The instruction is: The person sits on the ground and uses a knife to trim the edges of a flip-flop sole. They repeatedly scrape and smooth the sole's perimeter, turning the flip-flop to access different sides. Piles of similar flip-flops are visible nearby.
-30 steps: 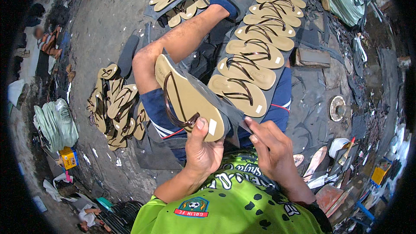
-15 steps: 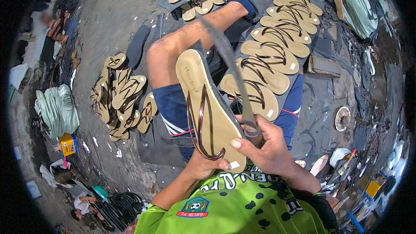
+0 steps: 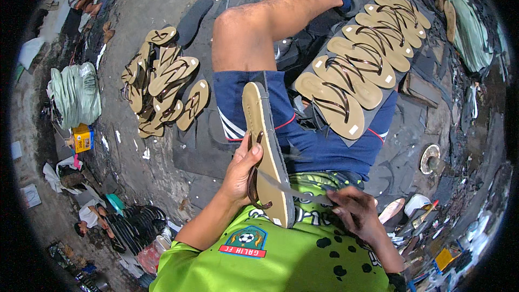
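Note:
My left hand [image 3: 241,170] grips a tan flip-flop [image 3: 274,192] with brown straps, its thumb over the strap. The flip-flop stands nearly upright, toe end away from me, with a dark sole layer along its right edge. In my right hand [image 3: 357,213] is a knife [image 3: 289,188] with a long, thin blade, blurred by motion. Its blade points left and crosses in front of the flip-flop's lower half; I cannot tell whether it touches. The fingers hide the knife's handle. Beyond my lap, a row of similar flip-flops [image 3: 331,105] overlaps on dark sheet material.
A heap of flip-flops [image 3: 173,75] lies left of my bent leg [image 3: 243,32], beside a dark sole piece [image 3: 194,21]. Right of the row is a dark block [image 3: 420,91]; a round whitish object [image 3: 430,159] lies nearer. A pale green bundle [image 3: 74,96] stands far left.
My left hand has shifted from the flip-flop's heel end up to its strap, and the flip-flop has turned more edge-on. My right hand moved right and down; the knife swung from pointing away to pointing left.

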Action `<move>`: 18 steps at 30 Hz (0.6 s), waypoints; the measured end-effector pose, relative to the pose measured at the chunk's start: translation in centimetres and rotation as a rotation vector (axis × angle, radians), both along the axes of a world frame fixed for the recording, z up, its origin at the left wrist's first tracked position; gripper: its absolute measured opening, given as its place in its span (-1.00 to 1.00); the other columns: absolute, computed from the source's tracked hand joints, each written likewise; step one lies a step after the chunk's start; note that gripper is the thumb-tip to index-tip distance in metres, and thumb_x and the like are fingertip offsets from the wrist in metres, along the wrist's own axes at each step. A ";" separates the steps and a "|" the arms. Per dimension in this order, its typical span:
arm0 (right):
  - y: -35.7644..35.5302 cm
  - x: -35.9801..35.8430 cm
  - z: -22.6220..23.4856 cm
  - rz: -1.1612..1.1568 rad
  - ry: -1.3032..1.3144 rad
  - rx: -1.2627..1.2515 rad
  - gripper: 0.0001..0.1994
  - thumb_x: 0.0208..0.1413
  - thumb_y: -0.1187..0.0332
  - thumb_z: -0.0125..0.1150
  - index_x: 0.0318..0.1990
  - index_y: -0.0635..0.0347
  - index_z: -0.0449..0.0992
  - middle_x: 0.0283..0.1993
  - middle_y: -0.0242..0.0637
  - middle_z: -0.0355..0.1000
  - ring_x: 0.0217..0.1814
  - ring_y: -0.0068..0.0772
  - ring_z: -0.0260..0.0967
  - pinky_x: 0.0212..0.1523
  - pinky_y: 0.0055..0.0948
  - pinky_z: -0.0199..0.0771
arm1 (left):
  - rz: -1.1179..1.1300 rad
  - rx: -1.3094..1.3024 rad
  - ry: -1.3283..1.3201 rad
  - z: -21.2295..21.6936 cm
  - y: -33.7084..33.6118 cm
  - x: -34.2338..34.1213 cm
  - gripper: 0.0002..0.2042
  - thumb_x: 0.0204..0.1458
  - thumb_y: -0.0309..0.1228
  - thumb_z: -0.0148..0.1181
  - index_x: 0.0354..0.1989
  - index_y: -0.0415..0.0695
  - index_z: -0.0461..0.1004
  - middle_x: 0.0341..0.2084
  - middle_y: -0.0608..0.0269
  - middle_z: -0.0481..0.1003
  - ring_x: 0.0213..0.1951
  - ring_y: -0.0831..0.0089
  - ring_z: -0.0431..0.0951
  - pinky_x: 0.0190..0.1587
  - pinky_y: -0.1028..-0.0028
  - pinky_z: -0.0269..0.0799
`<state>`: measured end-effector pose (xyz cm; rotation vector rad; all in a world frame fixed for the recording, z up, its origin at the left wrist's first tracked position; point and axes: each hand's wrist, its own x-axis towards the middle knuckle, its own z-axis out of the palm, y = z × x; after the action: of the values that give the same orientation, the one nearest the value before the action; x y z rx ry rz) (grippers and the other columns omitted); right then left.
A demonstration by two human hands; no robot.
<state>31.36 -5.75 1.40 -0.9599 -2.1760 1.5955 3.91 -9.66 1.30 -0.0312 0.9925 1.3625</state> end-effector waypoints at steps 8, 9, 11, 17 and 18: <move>1.7 -2.7 -1.0 -0.084 -0.060 0.175 -0.54 -0.03 0.38 0.28 0.10 -0.05 0.45 -0.32 -0.25 0.40 -0.39 -0.17 0.36 -0.36 -0.24 0.38 | -0.045 -0.007 0.095 -0.1 1.2 0.3 -0.49 0.14 -0.43 0.10 0.25 -0.07 0.09 -0.20 0.26 0.46 -0.23 0.48 0.56 -0.18 0.42 0.58; 2.2 -3.8 -1.0 -0.104 -0.125 0.166 -0.50 -0.03 0.38 0.28 0.14 -0.10 0.41 -0.32 -0.28 0.38 -0.39 -0.21 0.33 -0.34 -0.24 0.35 | -0.026 -0.035 0.083 -0.1 1.1 0.5 -0.47 0.13 -0.43 0.12 0.25 -0.09 0.07 -0.17 0.24 0.45 -0.20 0.45 0.55 -0.16 0.41 0.58; 3.3 -6.1 -1.5 -0.155 -0.090 0.244 -0.50 -0.03 0.37 0.29 0.15 -0.11 0.41 -0.32 -0.29 0.38 -0.38 -0.21 0.34 -0.34 -0.24 0.35 | -0.038 -0.041 0.056 -0.2 1.0 0.0 -0.46 0.13 -0.44 0.12 0.26 -0.10 0.06 -0.16 0.23 0.44 -0.18 0.44 0.55 -0.14 0.40 0.57; 5.8 -10.8 -2.1 -0.269 -0.071 0.409 -0.53 -0.01 0.36 0.28 0.12 -0.10 0.45 -0.32 -0.29 0.37 -0.38 -0.22 0.35 -0.38 -0.26 0.35 | -0.046 -0.044 0.107 0.8 1.8 0.5 -0.45 0.12 -0.41 0.14 0.25 -0.12 0.07 -0.11 0.26 0.42 -0.15 0.50 0.52 -0.08 0.46 0.53; 6.2 -11.3 -2.1 -0.280 -0.056 0.402 -0.54 -0.01 0.36 0.28 0.12 -0.10 0.45 -0.32 -0.30 0.37 -0.38 -0.23 0.35 -0.39 -0.26 0.36 | -0.072 -0.032 0.125 0.3 1.5 0.5 -0.44 0.11 -0.40 0.15 0.26 -0.12 0.06 -0.09 0.27 0.42 -0.14 0.51 0.51 -0.08 0.48 0.51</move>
<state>20.08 0.47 -0.66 -1.1231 -2.1642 0.9693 4.37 -8.20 1.62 0.0654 1.1095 1.2947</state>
